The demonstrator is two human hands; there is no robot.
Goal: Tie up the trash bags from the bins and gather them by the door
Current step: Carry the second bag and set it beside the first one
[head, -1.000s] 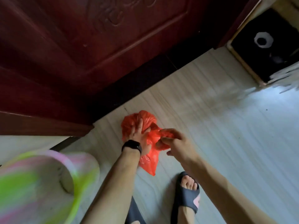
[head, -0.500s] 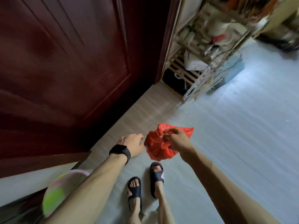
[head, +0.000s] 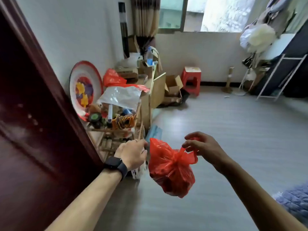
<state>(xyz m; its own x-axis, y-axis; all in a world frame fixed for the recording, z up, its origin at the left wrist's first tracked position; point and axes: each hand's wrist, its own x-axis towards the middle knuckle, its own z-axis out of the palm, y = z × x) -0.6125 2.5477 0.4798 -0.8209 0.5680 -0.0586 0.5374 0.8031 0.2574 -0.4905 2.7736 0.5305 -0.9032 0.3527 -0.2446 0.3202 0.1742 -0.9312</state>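
A small red plastic trash bag (head: 170,170) hangs in the air in front of me, bulging and gathered at its neck. My right hand (head: 202,148) pinches the bag's top handle and carries its weight. My left hand (head: 132,153), with a black watch on the wrist, is beside the bag's upper left edge with fingers curled; whether it grips the plastic is hidden from view. The dark red wooden door (head: 33,130) stands close on my left.
A cluttered wooden rack (head: 116,124) with a round patterned tray (head: 85,87), plastic bags and boxes lines the left wall. A red stool (head: 191,79) and cardboard boxes (head: 172,87) stand farther back. A ladder frame (head: 281,77) leans at the right. Grey floor (head: 233,130) stretches ahead.
The bag has been lifted off the floor by the door and now hangs from my right hand. My view has swung up from the floor to the room.
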